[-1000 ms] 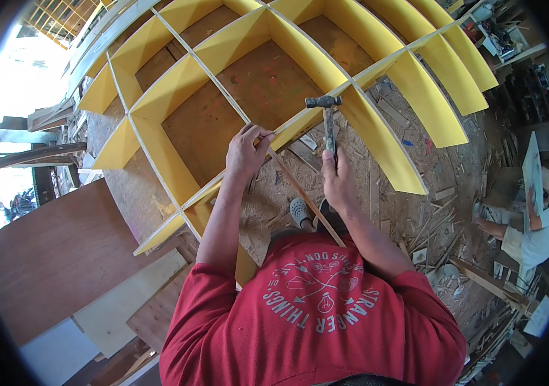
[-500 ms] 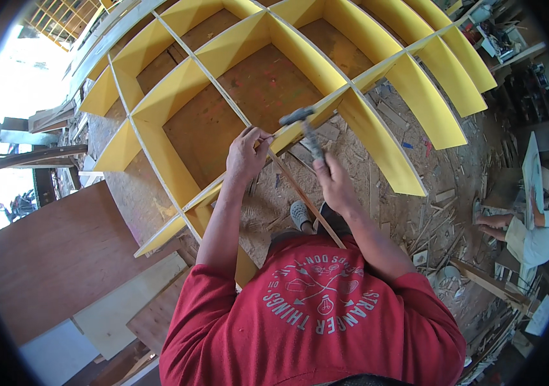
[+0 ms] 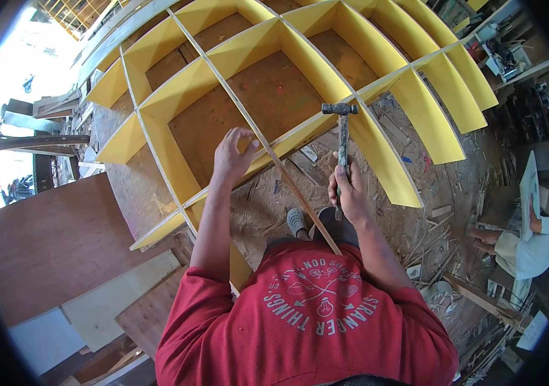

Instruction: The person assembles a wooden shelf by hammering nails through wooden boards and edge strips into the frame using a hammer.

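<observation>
A hammer point(image 3: 341, 151) was gripped by its handle in the closed right hand point(image 3: 350, 193), its head raised over the near edge of the yellow shelf frame point(image 3: 268, 83). Further left, the left hand point(image 3: 233, 154) was pinched at that edge, apparently on a nail too small to be made out. Those fingers could be struck by a misaimed blow.

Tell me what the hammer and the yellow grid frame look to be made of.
Hammer: dull grey, worn metal head; the handle looks metal too, scuffed and stained, though wood can't be ruled out. Yellow grid frame: thin wood or plywood panels, faces painted matte yellow, with bare pale edges showing.
</observation>
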`<state>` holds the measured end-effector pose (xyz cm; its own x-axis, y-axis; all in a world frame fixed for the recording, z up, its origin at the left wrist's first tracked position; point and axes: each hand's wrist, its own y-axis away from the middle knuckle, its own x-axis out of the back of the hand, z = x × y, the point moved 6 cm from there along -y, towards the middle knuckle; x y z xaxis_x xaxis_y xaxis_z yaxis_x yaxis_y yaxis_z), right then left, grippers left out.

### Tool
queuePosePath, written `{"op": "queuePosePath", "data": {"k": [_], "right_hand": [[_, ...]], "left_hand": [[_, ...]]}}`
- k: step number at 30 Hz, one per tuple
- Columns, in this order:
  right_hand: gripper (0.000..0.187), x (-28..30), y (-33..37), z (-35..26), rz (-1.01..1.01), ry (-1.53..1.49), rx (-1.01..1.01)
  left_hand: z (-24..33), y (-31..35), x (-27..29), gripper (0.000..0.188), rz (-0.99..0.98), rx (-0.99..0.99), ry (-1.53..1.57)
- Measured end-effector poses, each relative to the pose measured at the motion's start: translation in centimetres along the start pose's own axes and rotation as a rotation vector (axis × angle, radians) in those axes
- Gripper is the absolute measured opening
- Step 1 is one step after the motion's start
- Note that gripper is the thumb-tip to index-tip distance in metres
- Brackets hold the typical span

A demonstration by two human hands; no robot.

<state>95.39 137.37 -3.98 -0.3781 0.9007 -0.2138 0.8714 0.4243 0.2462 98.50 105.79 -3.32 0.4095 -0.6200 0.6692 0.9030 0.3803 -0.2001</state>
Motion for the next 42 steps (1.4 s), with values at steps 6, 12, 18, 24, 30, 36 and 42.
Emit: {"op": "queuePosePath", "data": {"k": [6, 12, 18, 24, 30, 36, 42], "right_hand": [[0.037, -0.9, 0.4, 2.2, -0.01, 0.365, 0.009], [0.04, -2.0, 0.3, 2.8, -0.043, 0.492, -0.045], [0.04, -1.8, 0.0, 3.8, -0.013, 0.524, 0.033], [0.036, -2.0, -0.1, 2.6, -0.074, 0.444, -0.028], [0.035, -0.5, -0.4, 3.2, 0.204, 0.48, 0.2], [0.034, -1.4, -0.6, 1.5, 0.048, 0.484, 0.062], [0.035, -2.1, -0.5, 3.3, 0.008, 0.62, 0.2]], "left_hand": [[-0.7, 0.9, -1.4, 0.037, -0.288, 0.047, -0.061], [-0.3, 0.7, -1.7, 0.047, -0.315, 0.088, -0.113], [-0.2, 1.2, -1.2, 0.053, -0.192, 0.04, -0.032], [0.5, 1.4, -0.9, 0.075, -0.203, 0.097, -0.044], [1.5, 1.2, -1.6, 0.104, -0.307, 0.073, -0.253], [0.8, 1.2, -1.9, 0.102, -0.357, 0.069, -0.279], [1.6, 0.9, -1.8, 0.099, -0.389, 0.119, -0.292]]}}
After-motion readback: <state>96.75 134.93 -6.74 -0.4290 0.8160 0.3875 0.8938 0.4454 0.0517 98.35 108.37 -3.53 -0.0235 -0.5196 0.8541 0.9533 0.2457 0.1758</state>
